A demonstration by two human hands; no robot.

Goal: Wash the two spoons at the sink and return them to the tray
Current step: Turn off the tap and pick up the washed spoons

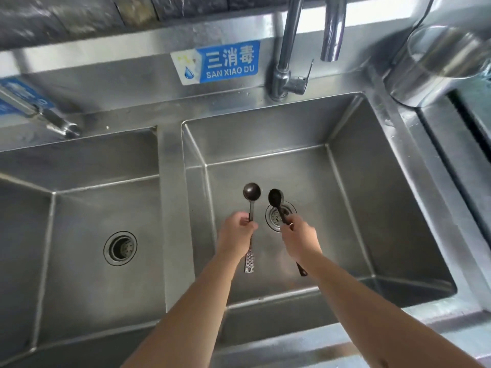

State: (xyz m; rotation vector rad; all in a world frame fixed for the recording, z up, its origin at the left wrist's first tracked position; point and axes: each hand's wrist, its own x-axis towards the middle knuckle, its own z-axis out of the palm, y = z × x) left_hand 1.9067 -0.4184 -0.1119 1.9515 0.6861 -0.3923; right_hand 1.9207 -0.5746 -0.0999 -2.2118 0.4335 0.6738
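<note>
Both my forearms extend toward 12 o'clock, converging slightly. My left hand (pixel 236 233) holds a closed grip, fingers curled, thumb pressed at 3 o'clock. My right hand (pixel 300 239) holds a closed grip, knuckles up, wrist angled toward 11 o'clock.

Two dark spoons are held side by side over the right sink basin (pixel 372 208), bowls toward 12 o'clock. Left spoon (pixel 251 193) has a perforated metal handle end; right spoon (pixel 275 199) tilts over the drain (pixel 273 221).

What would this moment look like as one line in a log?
left hand: holds left spoon | right hand: holds right spoon | both over right basin | faucet: no water seen
</note>
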